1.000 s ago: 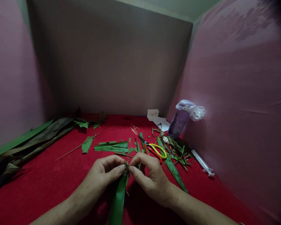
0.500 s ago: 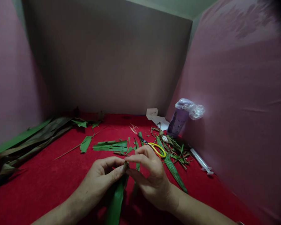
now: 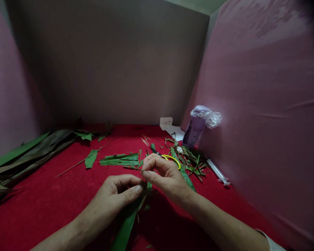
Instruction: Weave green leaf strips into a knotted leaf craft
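My left hand (image 3: pixel 120 197) is closed, thumb against forefinger, on the tip of a long green leaf (image 3: pixel 128 223) that hangs down toward me. The pinched tip looks dark and bunched, mostly covered by the fingers. Just above and to the right, my right hand (image 3: pixel 164 174) has its thumb and forefinger pressed together. Whatever lies between them is too small to make out. Behind the right hand are scissors with yellow handles (image 3: pixel 176 161), partly covered by it. Cut green leaf strips (image 3: pixel 119 159) lie on the red cloth beyond my left hand.
Long dried and green leaves (image 3: pixel 34 153) lie along the left. Thin sticks (image 3: pixel 146 140) lie farther back. On the right are plant scraps (image 3: pixel 195 164), a plastic syringe (image 3: pixel 217 172), a purple container (image 3: pixel 193 131) topped with clear plastic, and white paper (image 3: pixel 176 132).
My right hand has drawn up and slightly away from the leaf tip, its fingers now pinched together. My left hand still grips the leaf. The whole view has shifted slightly.
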Available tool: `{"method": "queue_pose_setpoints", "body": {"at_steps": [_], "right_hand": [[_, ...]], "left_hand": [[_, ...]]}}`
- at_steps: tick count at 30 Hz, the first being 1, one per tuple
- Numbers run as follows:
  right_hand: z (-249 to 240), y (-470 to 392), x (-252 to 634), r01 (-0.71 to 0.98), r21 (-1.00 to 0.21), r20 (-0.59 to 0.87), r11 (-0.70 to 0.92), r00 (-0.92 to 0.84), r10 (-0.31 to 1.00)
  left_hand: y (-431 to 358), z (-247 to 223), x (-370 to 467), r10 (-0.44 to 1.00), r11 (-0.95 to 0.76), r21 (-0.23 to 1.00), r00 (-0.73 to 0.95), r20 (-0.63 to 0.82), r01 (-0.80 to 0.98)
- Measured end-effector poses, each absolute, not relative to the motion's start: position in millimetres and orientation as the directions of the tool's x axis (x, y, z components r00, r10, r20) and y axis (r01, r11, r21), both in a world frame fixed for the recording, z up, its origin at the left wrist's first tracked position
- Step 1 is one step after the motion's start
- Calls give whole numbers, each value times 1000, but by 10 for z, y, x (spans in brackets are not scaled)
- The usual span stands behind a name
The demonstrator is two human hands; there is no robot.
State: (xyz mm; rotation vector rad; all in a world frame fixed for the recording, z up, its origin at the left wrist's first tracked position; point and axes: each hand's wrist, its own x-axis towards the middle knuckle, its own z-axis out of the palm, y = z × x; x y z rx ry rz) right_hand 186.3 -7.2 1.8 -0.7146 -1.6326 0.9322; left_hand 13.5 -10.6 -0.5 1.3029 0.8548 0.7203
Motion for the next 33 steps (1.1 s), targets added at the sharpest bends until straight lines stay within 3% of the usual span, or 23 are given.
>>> {"method": "queue_pose_setpoints", "body": {"at_steps": [12, 15, 19, 21, 26, 33], "right_hand": [[106, -151, 1836, 179, -733, 568, 656, -370, 735], [80, -203, 1808, 320, -578, 662, 751, -355, 661], [28, -263, 1762, 486, -250, 801, 837, -382, 461], [1, -279, 1743, 521, -172, 826, 836, -387, 411], [-55, -291, 1717, 595, -154, 847, 789, -331, 415], [-57, -316, 1729, 577, -178, 810, 797, -374, 452]], "left_hand": [[-111, -53, 184, 825, 203, 978, 546, -145, -47], [-96, -57, 167, 820, 212, 974, 558, -129, -86], [-72, -45, 115, 854, 218, 964, 508, -114, -150], [-67, -35, 82, 865, 256, 947, 483, -135, -194], [-77, -2, 37, 922, 292, 917, 333, -196, -270], [-69, 22, 53, 897, 231, 951, 423, -126, -208]]}}
